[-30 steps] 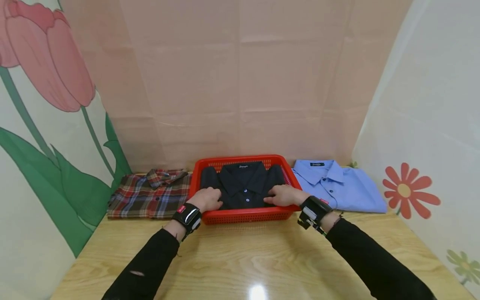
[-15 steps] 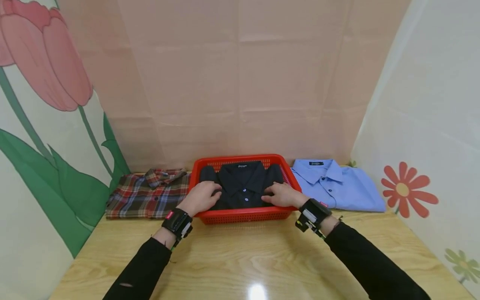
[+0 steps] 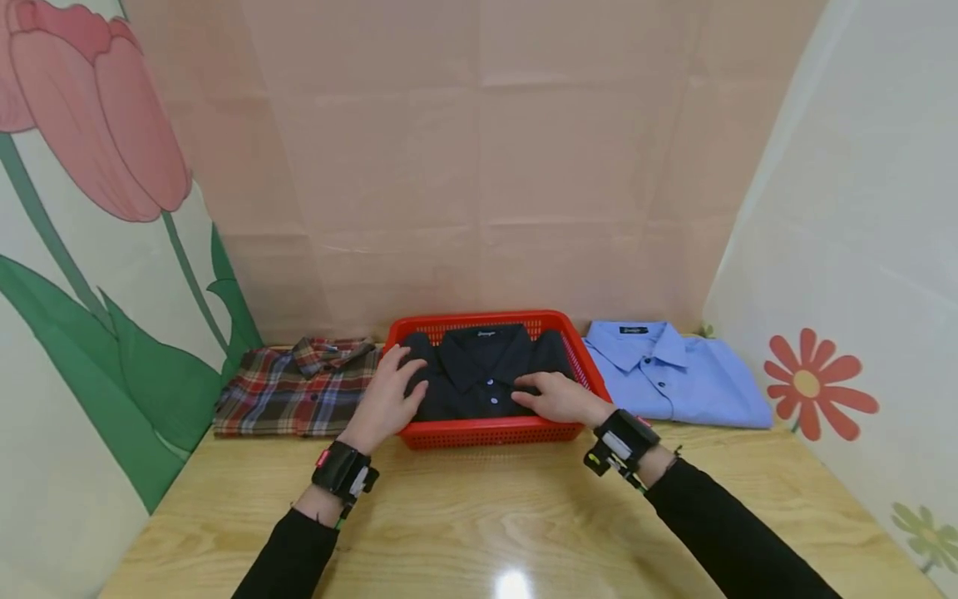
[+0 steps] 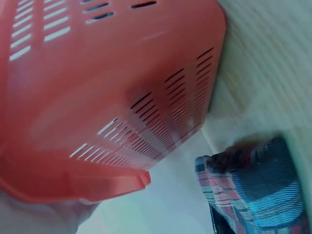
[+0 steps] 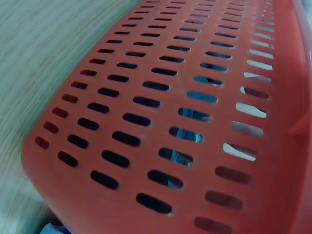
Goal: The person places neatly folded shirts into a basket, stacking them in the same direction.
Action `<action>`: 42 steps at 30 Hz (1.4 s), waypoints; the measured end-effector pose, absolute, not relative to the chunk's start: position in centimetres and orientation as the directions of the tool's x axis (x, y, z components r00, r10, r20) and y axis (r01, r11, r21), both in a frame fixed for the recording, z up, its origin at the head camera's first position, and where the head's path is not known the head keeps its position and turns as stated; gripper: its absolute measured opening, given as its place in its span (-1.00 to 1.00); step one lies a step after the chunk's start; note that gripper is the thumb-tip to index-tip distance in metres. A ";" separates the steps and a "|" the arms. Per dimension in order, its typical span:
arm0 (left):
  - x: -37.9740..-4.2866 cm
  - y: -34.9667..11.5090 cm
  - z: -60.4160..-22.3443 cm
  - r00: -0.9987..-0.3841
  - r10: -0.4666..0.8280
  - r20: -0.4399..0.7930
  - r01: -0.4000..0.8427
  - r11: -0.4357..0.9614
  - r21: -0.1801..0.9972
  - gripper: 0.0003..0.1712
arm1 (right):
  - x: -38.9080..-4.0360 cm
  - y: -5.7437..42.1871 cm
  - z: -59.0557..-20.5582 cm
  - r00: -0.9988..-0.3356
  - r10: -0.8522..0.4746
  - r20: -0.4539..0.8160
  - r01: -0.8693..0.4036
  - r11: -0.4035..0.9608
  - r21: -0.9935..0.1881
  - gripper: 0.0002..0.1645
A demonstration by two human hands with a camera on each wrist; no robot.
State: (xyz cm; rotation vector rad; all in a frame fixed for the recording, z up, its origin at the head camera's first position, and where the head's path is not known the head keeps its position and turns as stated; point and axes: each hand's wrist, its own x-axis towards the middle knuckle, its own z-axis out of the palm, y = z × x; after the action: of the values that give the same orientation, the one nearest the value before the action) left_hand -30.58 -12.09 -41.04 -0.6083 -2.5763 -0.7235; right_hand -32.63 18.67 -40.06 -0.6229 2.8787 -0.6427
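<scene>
A folded black shirt [image 3: 471, 374] with its collar at the back lies in the red plastic basket [image 3: 479, 433]. Over the basket's left rim, my left hand [image 3: 383, 401] has its fingers spread, the tips above the shirt's left side. My right hand [image 3: 555, 398] reaches across the front right rim, fingers loosely bent over the shirt's right side; whether they touch the cloth I cannot tell. In the left wrist view, part of the left hand [image 4: 39, 217] shows beside the basket's rim. Only the slotted basket wall [image 5: 141, 122] fills most of the right wrist view.
A folded plaid shirt [image 3: 299, 395] lies left of the basket, close to it. On the right lies a folded light blue shirt [image 3: 674, 378]. All stand at the back of the wooden table [image 3: 479, 516], before a pinkish backdrop [image 3: 479, 166].
My left hand has drawn back leftward from the black shirt onto the basket's left edge, its fingers spreading from a bent pose. The right hand has shifted slightly left.
</scene>
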 end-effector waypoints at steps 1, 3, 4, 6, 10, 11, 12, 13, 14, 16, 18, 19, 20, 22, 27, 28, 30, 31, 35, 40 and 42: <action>-30.4 -12.2 -41.2 -0.822 0.282 0.494 0.501 0.771 0.393 -0.59 | -32.6 18.6 -40.2 -0.907 -0.421 -0.026 -0.369 0.821 -0.435 -0.41; -30.1 -12.5 -41.6 -0.815 0.253 0.522 0.496 0.770 0.401 -0.57 | -32.4 18.5 -40.3 -0.905 -0.424 -0.010 -0.377 0.815 -0.440 -0.42; -29.9 -12.6 -41.8 -0.813 0.239 0.531 0.491 0.771 0.405 -0.56 | -32.3 18.5 -40.3 -0.904 -0.427 -0.002 -0.383 0.813 -0.439 -0.42; -29.6 -12.8 -42.1 -0.816 0.215 0.536 0.480 0.769 0.422 -0.53 | -32.2 18.3 -40.4 -0.903 -0.429 0.016 -0.392 0.808 -0.440 -0.44; -29.2 -13.1 -42.2 -0.837 0.184 0.515 0.451 0.764 0.461 -0.49 | -32.0 18.2 -40.3 -0.906 -0.420 0.049 -0.396 0.800 -0.451 -0.46; -29.2 -13.1 -42.1 -0.844 0.179 0.506 0.443 0.765 0.467 -0.49 | -32.0 18.2 -40.3 -0.908 -0.416 0.053 -0.392 0.799 -0.455 -0.46; -29.2 -13.2 -42.1 -0.851 0.177 0.494 0.434 0.768 0.471 -0.48 | -31.9 18.2 -40.4 -0.909 -0.412 0.056 -0.390 0.799 -0.458 -0.46; -29.1 -13.3 -42.1 -0.855 0.176 0.488 0.429 0.767 0.476 -0.48 | -31.9 18.2 -40.4 -0.911 -0.408 0.057 -0.387 0.800 -0.459 -0.46; -29.1 -13.4 -42.0 -0.858 0.175 0.482 0.425 0.768 0.479 -0.47 | -31.9 18.2 -40.5 -0.913 -0.405 0.060 -0.385 0.799 -0.462 -0.46; -29.2 -13.6 -41.8 -0.864 0.173 0.474 0.420 0.767 0.485 -0.46 | -32.0 18.3 -40.6 -0.911 -0.404 0.076 -0.391 0.794 -0.465 -0.47; -29.2 -14.0 -41.6 -0.870 0.171 0.463 0.413 0.767 0.492 -0.43 | -32.0 18.4 -40.8 -0.911 -0.402 0.094 -0.397 0.790 -0.468 -0.48; -29.2 -14.2 -41.5 -0.873 0.168 0.459 0.408 0.767 0.495 -0.41 | -32.1 18.5 -40.8 -0.910 -0.401 0.105 -0.401 0.787 -0.468 -0.49; -29.2 -14.4 -41.3 -0.876 0.164 0.454 0.402 0.769 0.498 -0.38 | -32.1 18.5 -40.8 -0.909 -0.401 0.115 -0.406 0.784 -0.470 -0.50; -29.2 -14.9 -41.1 -0.885 0.150 0.440 0.383 0.770 0.509 -0.34 | -32.2 18.6 -40.9 -0.906 -0.402 0.131 -0.414 0.780 -0.469 -0.51; -29.3 -16.0 -40.9 -0.910 0.103 0.401 0.329 0.767 0.551 -0.33 | -32.0 18.4 -40.9 -0.898 -0.405 0.173 -0.437 0.776 -0.454 -0.56; -29.3 -16.2 -40.9 -0.917 0.100 0.387 0.318 0.769 0.555 -0.33 | -31.9 18.2 -40.9 -0.898 -0.402 0.178 -0.437 0.779 -0.450 -0.57; -29.3 -16.5 -40.9 -0.928 0.102 0.357 0.301 0.770 0.562 -0.34 | -31.7 17.9 -40.9 -0.899 -0.398 0.182 -0.437 0.782 -0.446 -0.59; -29.3 -16.7 -41.0 -0.934 0.105 0.342 0.293 0.771 0.565 -0.34 | -31.5 17.8 -40.9 -0.899 -0.398 0.181 -0.436 0.784 -0.441 -0.59; -29.4 -17.0 -41.1 -0.949 0.112 0.295 0.268 0.780 0.566 -0.35 | -31.1 16.6 -40.8 -0.897 -0.402 0.182 -0.440 0.787 -0.433 -0.61; -29.5 -17.7 -41.1 -0.955 0.099 0.281 0.247 0.790 0.560 -0.34 | -31.0 14.8 -40.5 -0.881 -0.420 0.220 -0.474 0.780 -0.409 -0.60; -29.6 -18.1 -41.0 -0.954 0.097 0.283 0.247 0.790 0.561 -0.35 | -30.9 13.9 -40.3 -0.876 -0.423 0.232 -0.482 0.773 -0.412 -0.59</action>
State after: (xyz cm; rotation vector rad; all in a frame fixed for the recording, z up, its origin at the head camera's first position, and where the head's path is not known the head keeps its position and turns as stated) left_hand -29.61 -18.06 -41.05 -0.2674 -2.7416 -0.9074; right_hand -30.90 13.89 -40.32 -0.7885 3.0756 -0.7715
